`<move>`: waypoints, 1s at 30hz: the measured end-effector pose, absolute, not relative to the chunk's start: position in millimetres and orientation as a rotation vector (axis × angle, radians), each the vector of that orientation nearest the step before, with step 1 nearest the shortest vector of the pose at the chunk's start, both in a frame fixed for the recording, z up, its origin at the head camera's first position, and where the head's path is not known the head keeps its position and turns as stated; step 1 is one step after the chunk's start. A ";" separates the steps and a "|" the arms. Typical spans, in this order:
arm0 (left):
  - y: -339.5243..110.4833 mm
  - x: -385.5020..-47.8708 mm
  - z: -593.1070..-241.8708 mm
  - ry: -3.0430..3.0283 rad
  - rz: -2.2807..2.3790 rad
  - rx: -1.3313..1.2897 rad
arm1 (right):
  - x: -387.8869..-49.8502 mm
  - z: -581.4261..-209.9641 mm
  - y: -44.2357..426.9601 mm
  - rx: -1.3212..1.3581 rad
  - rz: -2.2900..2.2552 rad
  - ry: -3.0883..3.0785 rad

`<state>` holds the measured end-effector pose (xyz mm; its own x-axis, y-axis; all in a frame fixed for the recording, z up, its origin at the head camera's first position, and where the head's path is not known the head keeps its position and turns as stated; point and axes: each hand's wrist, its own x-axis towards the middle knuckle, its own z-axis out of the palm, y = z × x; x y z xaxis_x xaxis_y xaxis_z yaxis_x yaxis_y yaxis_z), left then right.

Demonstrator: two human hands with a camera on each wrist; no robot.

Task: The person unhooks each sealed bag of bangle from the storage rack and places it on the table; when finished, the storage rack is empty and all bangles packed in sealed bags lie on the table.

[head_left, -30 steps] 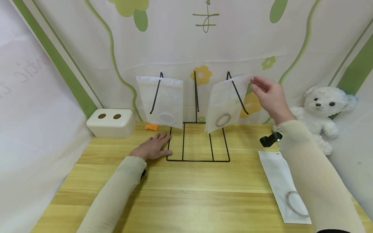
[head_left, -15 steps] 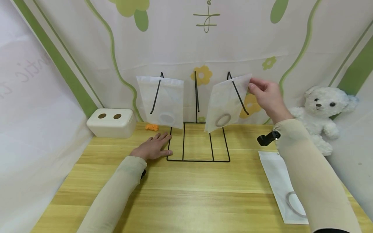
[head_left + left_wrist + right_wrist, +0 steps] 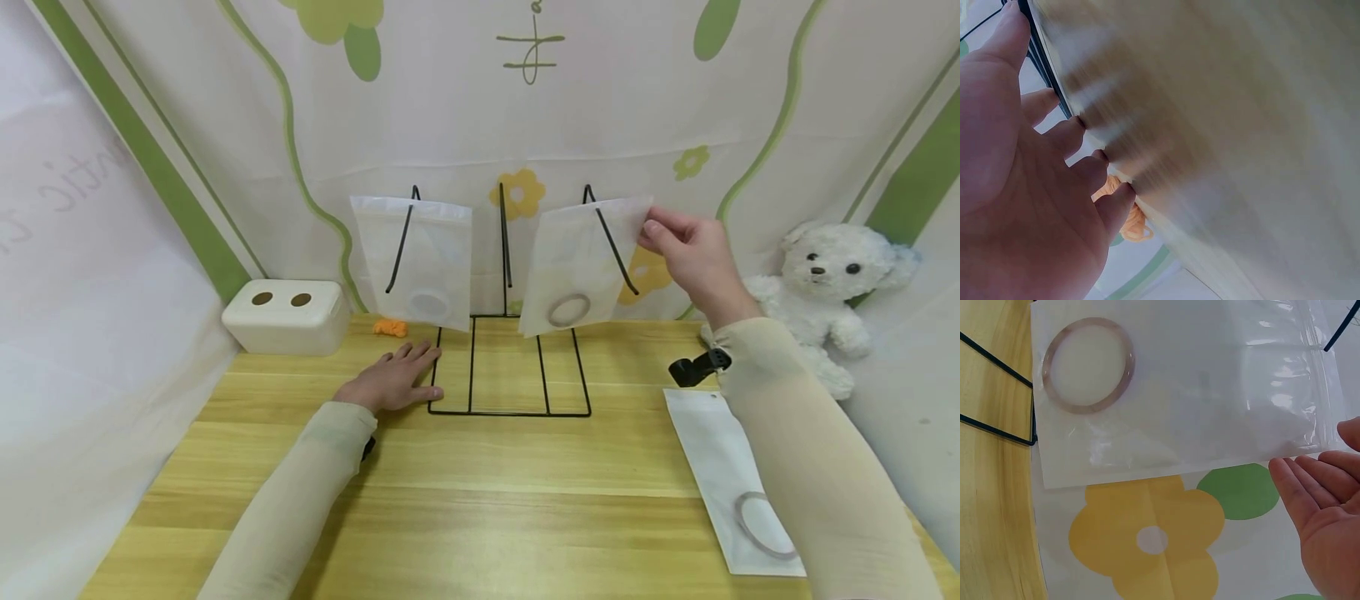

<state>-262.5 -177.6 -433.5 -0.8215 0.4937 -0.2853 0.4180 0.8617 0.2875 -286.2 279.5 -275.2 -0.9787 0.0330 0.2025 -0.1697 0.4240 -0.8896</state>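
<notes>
A black wire rack (image 3: 510, 414) stands on the wooden table with two pale pouches on its prongs. The right pouch (image 3: 573, 258) shows a ring through its lower part; in the right wrist view that ring (image 3: 1129, 365) looks pinkish. My right hand (image 3: 693, 258) pinches this pouch's upper right corner between thumb and fingers. The left pouch (image 3: 423, 258) hangs untouched, a faint ring low in it. My left hand (image 3: 390, 379) lies with fingers spread at the rack's left base wire; in the left wrist view its fingertips (image 3: 1079, 122) meet the table.
A white box (image 3: 288, 321) with two holes stands at the back left, an orange figure (image 3: 391, 328) beside it. At the right are a white plush bear (image 3: 832, 283) and a flat pouch (image 3: 708, 454) with a ring, partly under my right forearm. A printed curtain hangs behind.
My right hand has come to the right pouch's corner and taken hold of it. That pouch has turned a little to face forward, its lower edge shifting left. My left hand has not moved.
</notes>
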 end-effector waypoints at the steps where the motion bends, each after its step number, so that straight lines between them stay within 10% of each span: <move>1: -177.8 -262.5 -433.5 2.686 0.302 0.682 | -285.4 -275.8 279.6 0.126 1.600 -2.474; 30: -178.8 -262.6 -434.2 2.681 0.301 0.681 | -273.5 -290.9 275.6 0.132 1.893 -2.085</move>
